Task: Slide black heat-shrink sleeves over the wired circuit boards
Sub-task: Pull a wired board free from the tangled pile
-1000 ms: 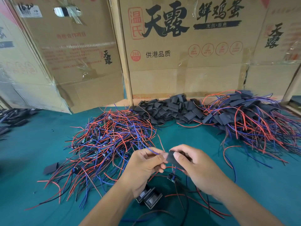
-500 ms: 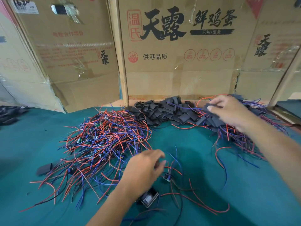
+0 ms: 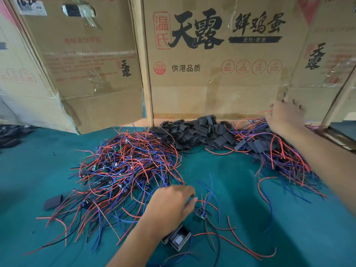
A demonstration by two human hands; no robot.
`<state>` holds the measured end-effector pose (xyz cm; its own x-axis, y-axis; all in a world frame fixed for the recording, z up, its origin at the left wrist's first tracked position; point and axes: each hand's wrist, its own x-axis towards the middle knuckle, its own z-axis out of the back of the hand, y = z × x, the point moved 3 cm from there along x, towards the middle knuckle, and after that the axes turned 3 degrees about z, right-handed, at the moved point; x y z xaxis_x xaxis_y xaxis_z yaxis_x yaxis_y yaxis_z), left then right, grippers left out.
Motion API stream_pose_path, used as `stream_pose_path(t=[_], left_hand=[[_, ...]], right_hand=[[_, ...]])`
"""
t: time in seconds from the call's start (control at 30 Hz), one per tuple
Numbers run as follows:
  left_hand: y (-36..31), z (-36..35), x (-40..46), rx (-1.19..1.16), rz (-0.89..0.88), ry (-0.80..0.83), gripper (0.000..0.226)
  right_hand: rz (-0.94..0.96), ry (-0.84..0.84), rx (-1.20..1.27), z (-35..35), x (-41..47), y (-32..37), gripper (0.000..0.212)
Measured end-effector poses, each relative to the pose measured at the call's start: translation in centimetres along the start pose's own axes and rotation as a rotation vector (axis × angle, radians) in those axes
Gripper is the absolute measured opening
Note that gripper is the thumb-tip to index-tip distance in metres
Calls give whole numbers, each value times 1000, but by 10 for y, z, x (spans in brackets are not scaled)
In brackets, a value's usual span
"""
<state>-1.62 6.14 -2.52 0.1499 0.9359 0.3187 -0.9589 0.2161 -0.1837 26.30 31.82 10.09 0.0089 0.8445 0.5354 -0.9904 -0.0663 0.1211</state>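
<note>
- A left hand (image 3: 171, 205) is reaching over the green table (image 3: 240, 189), fingers curled over red wires beside a small wired circuit board (image 3: 201, 213); whether it is gripping them is unclear.
- A right hand (image 3: 285, 116) is hovering, blurred, fingers spread, over the far-right finished pile (image 3: 279, 151).
- Black heat-shrink sleeves (image 3: 196, 132) are lying heaped by cardboard boxes (image 3: 212, 74).
- A tangle of unsleeved boards (image 3: 123, 166) is lying on the left.

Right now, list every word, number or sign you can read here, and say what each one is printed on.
"温氏" in a red frame: middle cardboard box.
"天露", large black: same box.
"鲜鸡蛋": same box.
"无抗·原色" on a black stroke: same box.
"360 PCS" in a red disc: same box.
"供港品质": same box.
"天露", vertical: left box and right box.
Faint red print, the four round icons and the white label: too blurred to read.
</note>
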Motion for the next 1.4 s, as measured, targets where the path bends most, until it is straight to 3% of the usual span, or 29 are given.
stream_pose_path(t=[0.1, 0.23, 0.43, 0.5, 0.6, 0.67, 0.77, 0.9, 1.13, 1.2, 1.33, 1.4], left_hand=[[1, -3, 2, 33, 10, 20, 29], [8, 2, 4, 69, 101, -32, 27], [76, 50, -8, 42, 516, -372, 13], [94, 57, -16, 18, 572, -316, 13], [96, 47, -16, -55, 481, -50, 17], [94, 40, -15, -40, 509, 30, 18], [89, 34, -13, 55, 564, -20, 16], [78, 26, -10, 219, 582, -41, 32], [72, 28, -5, 286, 574, -31, 13], [71, 34, -7, 164, 540, -74, 11], [71, 54, -12, -345, 520, -280, 11], [73, 59, -12, -531, 547, -307, 11]], right_hand=[[124, 94, 259, 14, -61, 49, 29], [405, 165, 314, 23, -188, 112, 35], [422, 203, 436, 13, -269, 130, 28], [447, 202, 443, 10, -274, 126, 25], [447, 215, 473, 9, -275, 126, 21], [438, 214, 491, 9, -275, 126, 21], [422, 224, 508, 7, -274, 125, 20], [411, 247, 529, 4, -274, 126, 20], [413, 271, 548, 0, -272, 128, 18], [421, 272, 553, -1, -272, 128, 18], [433, 272, 563, -3, -273, 127, 19], [436, 270, 563, -5, -272, 127, 19]])
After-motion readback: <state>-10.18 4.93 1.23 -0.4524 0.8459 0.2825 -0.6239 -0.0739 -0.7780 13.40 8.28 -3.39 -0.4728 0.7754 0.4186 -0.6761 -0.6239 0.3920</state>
